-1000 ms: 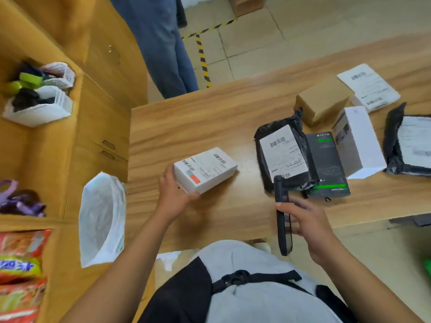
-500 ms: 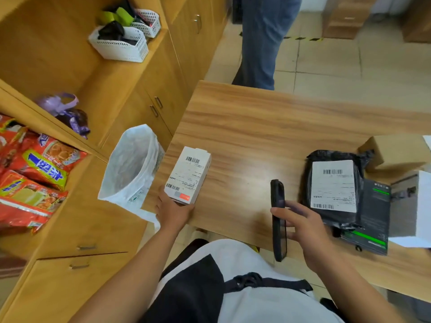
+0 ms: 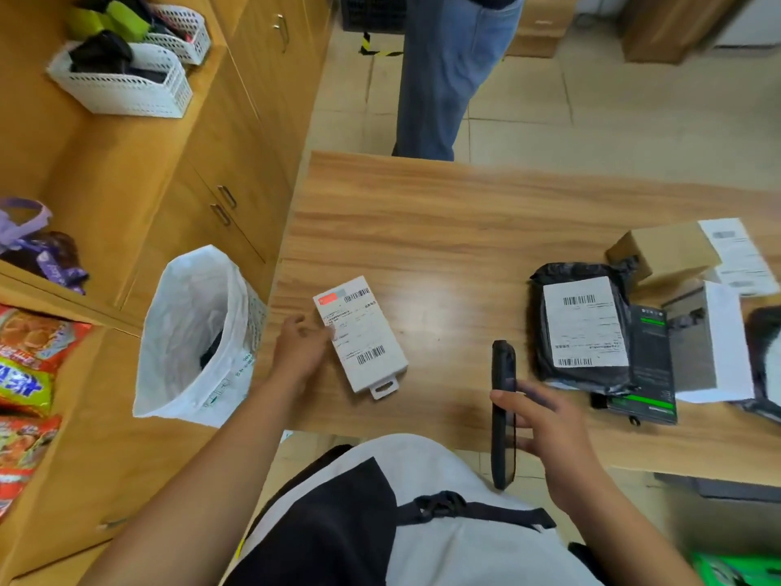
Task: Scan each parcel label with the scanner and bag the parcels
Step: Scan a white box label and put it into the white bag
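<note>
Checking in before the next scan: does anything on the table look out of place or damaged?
Nothing looks damaged or spilled. The white box lies flat, label up, angled to the table edge, left hand at its side. The remaining parcels form a loose overlapping pile at right, the black mailer partly over the dark package.

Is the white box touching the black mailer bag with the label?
Apart. The head view shows a wide strip of bare table between the white box and the black mailer bag, with the scanner between them.
</note>
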`<state>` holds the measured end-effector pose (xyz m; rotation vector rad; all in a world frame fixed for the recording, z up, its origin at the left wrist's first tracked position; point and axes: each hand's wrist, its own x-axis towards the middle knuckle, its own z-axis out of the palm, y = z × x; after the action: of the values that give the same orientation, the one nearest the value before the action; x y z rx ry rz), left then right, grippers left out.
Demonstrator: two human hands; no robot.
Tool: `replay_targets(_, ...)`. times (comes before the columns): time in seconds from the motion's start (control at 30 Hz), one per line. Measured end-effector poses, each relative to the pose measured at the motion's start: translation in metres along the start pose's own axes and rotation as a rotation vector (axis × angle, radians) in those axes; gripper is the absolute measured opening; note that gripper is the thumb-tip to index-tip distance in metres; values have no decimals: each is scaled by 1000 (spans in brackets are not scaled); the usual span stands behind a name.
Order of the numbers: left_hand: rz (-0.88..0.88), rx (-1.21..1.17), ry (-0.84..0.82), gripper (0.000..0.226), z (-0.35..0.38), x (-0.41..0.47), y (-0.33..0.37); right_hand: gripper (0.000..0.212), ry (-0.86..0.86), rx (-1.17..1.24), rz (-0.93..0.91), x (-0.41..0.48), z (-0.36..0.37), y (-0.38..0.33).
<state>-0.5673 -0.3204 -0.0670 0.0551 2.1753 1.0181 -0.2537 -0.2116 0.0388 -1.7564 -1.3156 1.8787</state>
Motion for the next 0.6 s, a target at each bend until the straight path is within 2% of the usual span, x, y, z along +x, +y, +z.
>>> replay_targets(0.07,25,-74,-133,60,13,2,-1,37,34,-1,7,-4,8,-4)
replay_targets(0.13,78,-119,-209,58,20,5,3,44,48,-21,11,-9,16,-10)
replay_targets(0.23,176,-64,-334,60,21,17,16,75,60,-98,28,-17,28,-19)
replay_targets(0.27,197,-46,-384,61,23,22,19,78,62,-139,25,-19,32,-23)
replay_targets(0.4,266,51,-508,60,25,37,26,73,-3,-375,16,-27,41,-39)
replay_targets(0.47,272,46,-543,58,25,39,23,69,-28,-554,37,-29,43,-48)
replay_targets(0.6,317,43,-557,58,24,44,12,73,-164,-1127,27,-28,48,-72)
